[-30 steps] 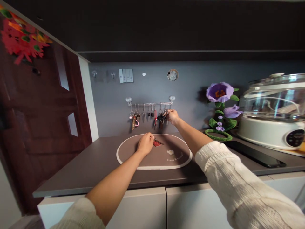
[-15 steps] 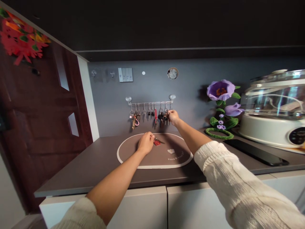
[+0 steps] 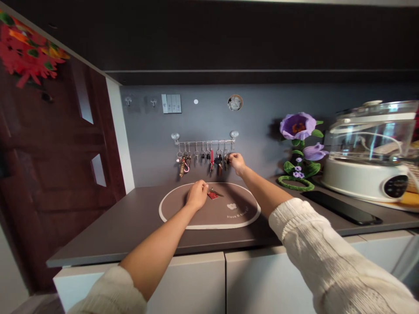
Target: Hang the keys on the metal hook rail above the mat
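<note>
My right hand [image 3: 237,164] is up at the right end of the metal hook rail [image 3: 204,141], its fingers pinched on keys [image 3: 226,162] hanging there; the fingers partly cover them. My left hand [image 3: 197,195] rests on the oval brown mat [image 3: 176,213] with curled fingers; whatever they hold, if anything, is hidden. Just right of its fingertips lies a key [image 3: 216,192] with a red tag [image 3: 213,196]. Other bunches of keys hang along the rail, one with a red strap [image 3: 211,159] and one with a brown charm [image 3: 182,168].
Right of the mat, a black phone [image 3: 342,207] lies on the dark counter [image 3: 111,226]. Behind it are purple fabric flowers [image 3: 298,126] and a white appliance with a clear cover [image 3: 353,174]. A dark cabinet [image 3: 209,39] overhangs the counter; a brown door [image 3: 59,174] stands left.
The view has shifted slightly. My right hand stays at the rail's right end, its fingers now a little right of the hanging keys. My left hand keeps its place on the mat.
</note>
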A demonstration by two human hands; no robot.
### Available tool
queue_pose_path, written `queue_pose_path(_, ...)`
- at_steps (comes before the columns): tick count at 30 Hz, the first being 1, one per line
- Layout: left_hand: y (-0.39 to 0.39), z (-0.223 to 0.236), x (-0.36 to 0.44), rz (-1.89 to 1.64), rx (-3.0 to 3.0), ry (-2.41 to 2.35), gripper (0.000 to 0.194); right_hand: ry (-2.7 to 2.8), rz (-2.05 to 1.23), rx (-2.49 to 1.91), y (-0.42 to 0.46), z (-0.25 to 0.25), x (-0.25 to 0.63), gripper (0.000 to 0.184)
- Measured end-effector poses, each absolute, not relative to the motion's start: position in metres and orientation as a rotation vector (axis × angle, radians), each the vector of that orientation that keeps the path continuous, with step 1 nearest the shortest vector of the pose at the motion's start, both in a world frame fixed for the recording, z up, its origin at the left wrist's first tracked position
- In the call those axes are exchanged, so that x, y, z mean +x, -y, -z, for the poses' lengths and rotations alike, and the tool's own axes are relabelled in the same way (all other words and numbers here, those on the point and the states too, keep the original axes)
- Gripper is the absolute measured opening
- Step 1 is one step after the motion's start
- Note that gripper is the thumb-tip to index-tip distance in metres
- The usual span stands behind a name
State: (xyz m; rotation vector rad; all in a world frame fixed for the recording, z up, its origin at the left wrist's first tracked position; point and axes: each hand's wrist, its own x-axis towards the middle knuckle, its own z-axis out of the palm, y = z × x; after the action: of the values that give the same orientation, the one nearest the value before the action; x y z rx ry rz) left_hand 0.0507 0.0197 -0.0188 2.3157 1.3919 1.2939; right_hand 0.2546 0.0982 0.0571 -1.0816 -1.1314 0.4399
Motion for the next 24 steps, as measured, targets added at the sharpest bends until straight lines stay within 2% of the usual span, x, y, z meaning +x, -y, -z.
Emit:
queue_pose_path(9,-0.019,0.016,0.049,-1.321,2.241,-1.411,0.017,1.053,-0.319,-1.222,-0.066,-0.051,0.235,0.010)
queue_pose_path(17,-0.022,0.016,0.046,-1.305,2.225,-1.436,0.015,1.297,-0.403,-1.223,-0.036,-0.013,0.202,0.014)
queue_pose_path(24,-0.025,0.016,0.045,-1.269,2.223,-1.492,0.015,1.714,-0.224,-1.504,-0.019,0.005,0.189,0.011)
